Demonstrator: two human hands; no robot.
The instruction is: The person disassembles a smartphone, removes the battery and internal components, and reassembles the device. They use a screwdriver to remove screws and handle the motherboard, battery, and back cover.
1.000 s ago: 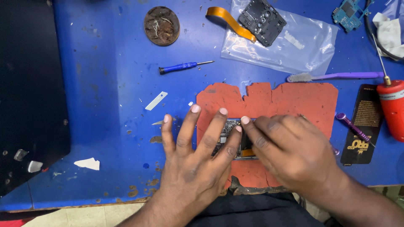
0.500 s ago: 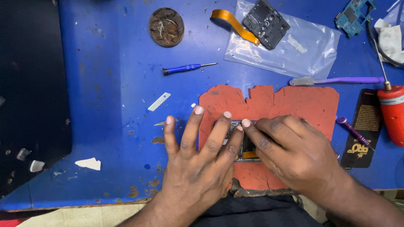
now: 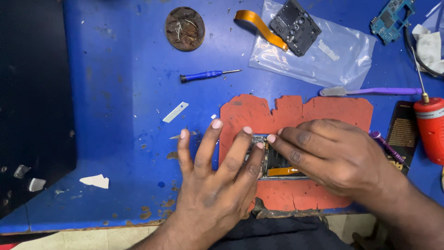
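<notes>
An opened phone body [image 3: 277,162] with bare circuitry and an orange strip lies on a ragged red mat [image 3: 296,113] on the blue worktable [image 3: 120,92]. My left hand [image 3: 215,180] lies flat with spread fingers, pressing down on the phone's left end. My right hand [image 3: 330,155] covers the phone's right part, its fingertips pinched at the phone's top edge. Most of the phone is hidden under both hands.
A small blue screwdriver [image 3: 208,75] lies beyond the mat. A clear plastic bag [image 3: 323,55] carries a black frame part [image 3: 296,27] and an orange flex cable [image 3: 259,25]. A purple toothbrush [image 3: 370,91], a red canister [image 3: 430,129], a round dirty lid [image 3: 185,28] and a green circuit board [image 3: 391,18] lie around.
Both hands stay on the phone on the mat; the fingers shift only slightly. The view has drifted a little.
</notes>
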